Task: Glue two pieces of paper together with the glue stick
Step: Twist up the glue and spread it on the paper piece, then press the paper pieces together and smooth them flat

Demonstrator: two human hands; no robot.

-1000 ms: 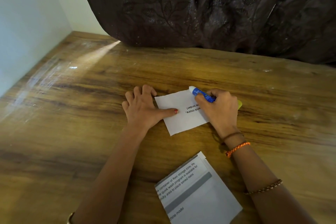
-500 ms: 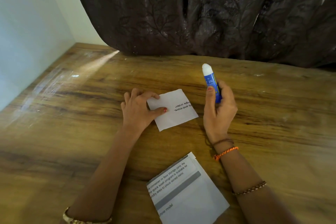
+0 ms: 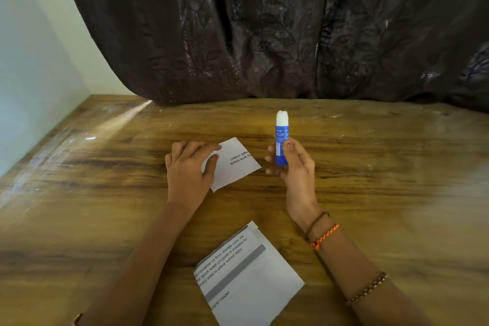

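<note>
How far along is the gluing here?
Partway, it seems. The glue stick is uncapped and held upright off the table in the right hand. The left hand presses down the small paper. The larger paper lies apart, nearer the person, so joining them is left. Glue on the paper can't be seen.

table [image 3: 370,193]: glossy grained wood | curtain [image 3: 264,34]: dark embossed cloth | glue stick [image 3: 281,140]: probably smooth plastic

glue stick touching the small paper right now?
No, the right hand holds the glue stick upright in the air, beside the small paper that the left hand pins to the table.
</note>
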